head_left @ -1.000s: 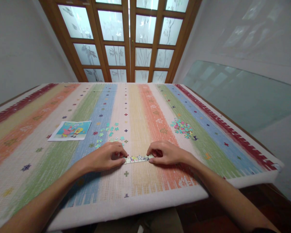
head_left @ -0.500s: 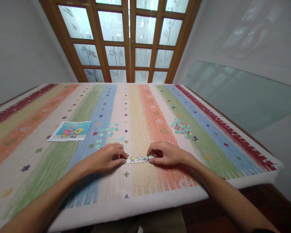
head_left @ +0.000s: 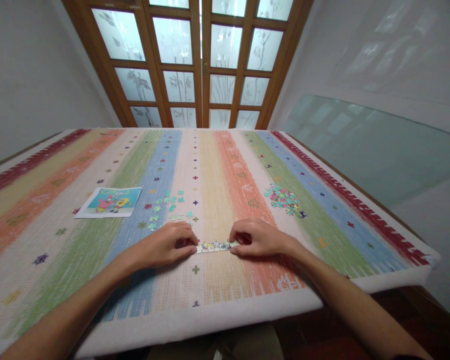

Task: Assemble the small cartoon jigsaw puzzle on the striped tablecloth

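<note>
A narrow strip of joined jigsaw puzzle pieces (head_left: 214,246) lies on the striped cloth in front of me. My left hand (head_left: 175,243) pinches its left end between thumb and fingers. At the opposite end my right hand (head_left: 254,238) grips the strip in the same way, its fingers curled. Just beyond my left hand, loose teal puzzle pieces (head_left: 167,200) are spread out. A denser heap of mixed puzzle pieces (head_left: 282,198) lies farther off to the right. The strip's two ends are partly covered by my fingertips.
A printed cartoon picture (head_left: 108,202) lies flat at the left. The striped tablecloth (head_left: 213,175) covers the whole table, whose near edge runs just in front of me. Beyond stand wooden doors with glass panes (head_left: 201,65), and a pale glass panel (head_left: 360,145) leans at the right wall.
Almost nothing differs. Both hands keep hold of the strip's ends, and the whole view has shifted very slightly.
</note>
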The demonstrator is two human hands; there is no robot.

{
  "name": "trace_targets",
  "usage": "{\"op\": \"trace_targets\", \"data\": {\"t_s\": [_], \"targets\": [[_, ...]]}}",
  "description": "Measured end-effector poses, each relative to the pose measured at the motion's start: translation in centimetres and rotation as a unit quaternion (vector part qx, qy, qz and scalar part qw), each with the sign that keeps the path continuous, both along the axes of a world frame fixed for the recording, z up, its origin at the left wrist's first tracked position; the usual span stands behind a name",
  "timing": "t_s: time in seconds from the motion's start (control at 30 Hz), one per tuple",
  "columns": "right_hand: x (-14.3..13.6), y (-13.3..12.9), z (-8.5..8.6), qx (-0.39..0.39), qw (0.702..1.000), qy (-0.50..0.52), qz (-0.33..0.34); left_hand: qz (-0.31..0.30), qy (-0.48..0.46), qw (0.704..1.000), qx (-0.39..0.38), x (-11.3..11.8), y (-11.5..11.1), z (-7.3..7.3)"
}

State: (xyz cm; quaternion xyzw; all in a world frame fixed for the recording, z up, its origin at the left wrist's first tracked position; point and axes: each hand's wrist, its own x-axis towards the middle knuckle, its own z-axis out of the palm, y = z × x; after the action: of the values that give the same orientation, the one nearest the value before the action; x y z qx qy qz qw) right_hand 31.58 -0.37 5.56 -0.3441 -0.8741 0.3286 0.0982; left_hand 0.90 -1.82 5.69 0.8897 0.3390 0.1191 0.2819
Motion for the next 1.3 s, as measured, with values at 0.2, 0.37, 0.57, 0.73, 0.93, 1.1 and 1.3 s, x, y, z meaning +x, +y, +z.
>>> {"op": "trace_targets", "data": {"t_s": [0.2,0.37,0.57,0.73,0.93,1.1,1.3], "targets": [[0.2,0.1,-0.2,-0.001,1.000,0.001,-0.004,-0.007,0.002,1.000,0.008,0.0,0.0,-0.3],[0.1,0.1,-0.4,-0.001,1.000,0.007,-0.003,-0.005,-0.004,1.000,0.012,0.1,-0.2,-0.4],[0.1,0.2,-0.6,0.006,1.000,0.022,-0.004,0.011,-0.011,1.000,0.004,0.4,-0.4,-0.2],[0.2,0.3,-0.7,0.011,1.000,0.022,-0.001,0.082,-0.027,0.994,0.068,-1.4,1.1,0.4],[0.2,0.1,-0.3,0.021,1.000,0.002,-0.009,0.166,0.025,0.975,0.148,-5.4,3.7,1.1],[0.2,0.2,-0.2,0.025,1.000,-0.001,-0.008,0.154,0.046,0.979,0.122,-5.8,4.1,0.8],[0.2,0.3,-0.3,0.028,1.000,-0.004,-0.005,0.144,0.048,0.984,0.096,-5.5,4.1,0.5]]}}
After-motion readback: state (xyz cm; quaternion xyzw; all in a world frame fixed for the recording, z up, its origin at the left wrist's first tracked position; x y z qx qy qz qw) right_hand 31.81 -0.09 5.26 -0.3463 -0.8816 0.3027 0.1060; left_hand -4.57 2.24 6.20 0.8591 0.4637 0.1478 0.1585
